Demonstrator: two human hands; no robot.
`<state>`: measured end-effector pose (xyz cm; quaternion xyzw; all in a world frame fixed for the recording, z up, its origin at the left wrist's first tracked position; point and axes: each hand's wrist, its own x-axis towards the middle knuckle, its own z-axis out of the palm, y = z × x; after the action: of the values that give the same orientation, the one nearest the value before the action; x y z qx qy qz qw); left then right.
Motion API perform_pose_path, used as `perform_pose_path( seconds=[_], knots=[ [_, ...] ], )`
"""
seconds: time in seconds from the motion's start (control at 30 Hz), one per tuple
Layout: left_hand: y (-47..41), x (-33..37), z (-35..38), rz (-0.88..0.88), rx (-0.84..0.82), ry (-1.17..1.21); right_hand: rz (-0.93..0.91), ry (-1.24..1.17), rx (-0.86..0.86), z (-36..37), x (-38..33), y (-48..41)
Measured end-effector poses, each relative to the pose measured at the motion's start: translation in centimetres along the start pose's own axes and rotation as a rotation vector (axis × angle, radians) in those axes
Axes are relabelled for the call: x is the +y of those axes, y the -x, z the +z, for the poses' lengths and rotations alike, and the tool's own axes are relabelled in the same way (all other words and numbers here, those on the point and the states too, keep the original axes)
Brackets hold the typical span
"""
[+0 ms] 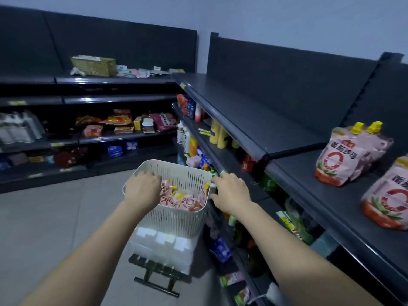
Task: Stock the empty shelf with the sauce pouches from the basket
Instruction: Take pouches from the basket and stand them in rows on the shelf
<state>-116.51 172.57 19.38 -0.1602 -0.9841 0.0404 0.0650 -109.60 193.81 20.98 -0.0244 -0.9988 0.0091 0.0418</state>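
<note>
White slotted plastic basket (176, 221) sits on a small stool (154, 272), and everything else is placed from it. Sauce pouches (185, 200) (pink, yellow caps) lie jumbled flat inside the basket, with caps pointing different ways, so there is no shared long axis. Left hand (142, 188) hangs over the basket's left half, fingers curled down into the pile. The fingertips are hidden, so I cannot tell whether they are clamped on a pouch. Right hand (229, 191) is at the basket's right rim, fingers bent and thumb set apart from them, straddling the corner. It looks like it is steadying the basket, but whether it grips the rim is unclear. The pouches lie directly below the left fingers and inward of the right hand, so the left hand is the nearer one for the pick. Target shelf (320, 195) runs right of and above the basket, with a few standing pouches (340, 157) already on it, well apart from the basket. Likely step: lift a pouch straight up, then carry it right.
</note>
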Motion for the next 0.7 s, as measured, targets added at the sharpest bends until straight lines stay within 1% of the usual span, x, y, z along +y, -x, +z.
perform_pose_path(
  seconds=[0.23,0.37,0.5,0.63,0.7],
  knots=[
    [-6.0,-3.6,6.3,-0.057,-0.102,0.001,-0.056,-0.033,-0.145,5.7,-1.9,-8.1],
    [-10.5,-4.0,9.5,-0.065,-0.218,-0.032,-0.079,-0.026,-0.243,9.8,-1.6,-13.2],
    [-14.9,-4.3,13.5,-0.107,-0.307,0.016,-0.108,-0.026,-0.319,14.3,-0.7,-18.2],
    [-17.9,-4.1,17.4,-0.137,-0.453,0.035,-0.11,-0.028,-0.427,18.4,-0.2,-21.7],
    [-19.3,-4.0,19.5,-0.154,-0.494,0.074,-0.101,-0.03,-0.471,20.2,0.0,-23.3]
  ],
)
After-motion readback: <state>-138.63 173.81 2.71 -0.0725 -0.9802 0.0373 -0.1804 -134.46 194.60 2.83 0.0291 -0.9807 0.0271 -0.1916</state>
